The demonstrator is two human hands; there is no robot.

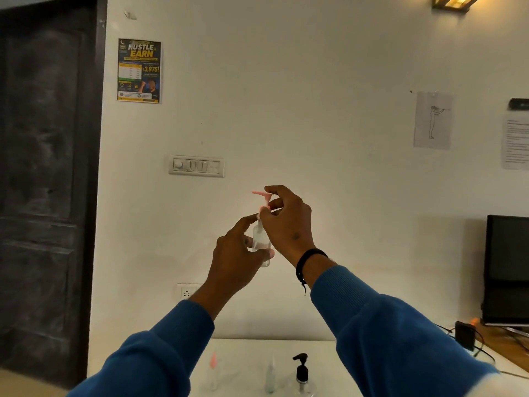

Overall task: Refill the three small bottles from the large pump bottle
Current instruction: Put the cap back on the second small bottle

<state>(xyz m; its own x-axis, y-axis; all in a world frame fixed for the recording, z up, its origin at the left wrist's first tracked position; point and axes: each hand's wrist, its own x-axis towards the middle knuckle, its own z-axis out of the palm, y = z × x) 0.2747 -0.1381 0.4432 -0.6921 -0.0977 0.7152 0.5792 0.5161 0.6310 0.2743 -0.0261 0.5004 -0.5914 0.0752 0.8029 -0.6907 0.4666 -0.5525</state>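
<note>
- Two hands held one small clear bottle (261, 239) up at chest height, well above the bench (246, 356) and in front of the bare wall.
- Left hand (237, 253) wrapped its grip round the bottle's body; right hand (289, 222) pinched the pink pump cap (264, 200) at the neck, apparently twisting it.
- To do this step well, I judged the body should be kept upright and steady while only the cap turned, so nothing could spill.
- On the bench below stood the large pump bottle (302, 373) with its black head, a pale small bottle (270, 376) just beside it, and a pink-topped small bottle (213, 371) further left.
- Open room lay between the pink-topped bottle and the pale one; that seemed the safest spot for setting down.
- Cables (483, 351) and a dark adapter (465, 335) sat near the bench's right edge, best avoided.
</note>
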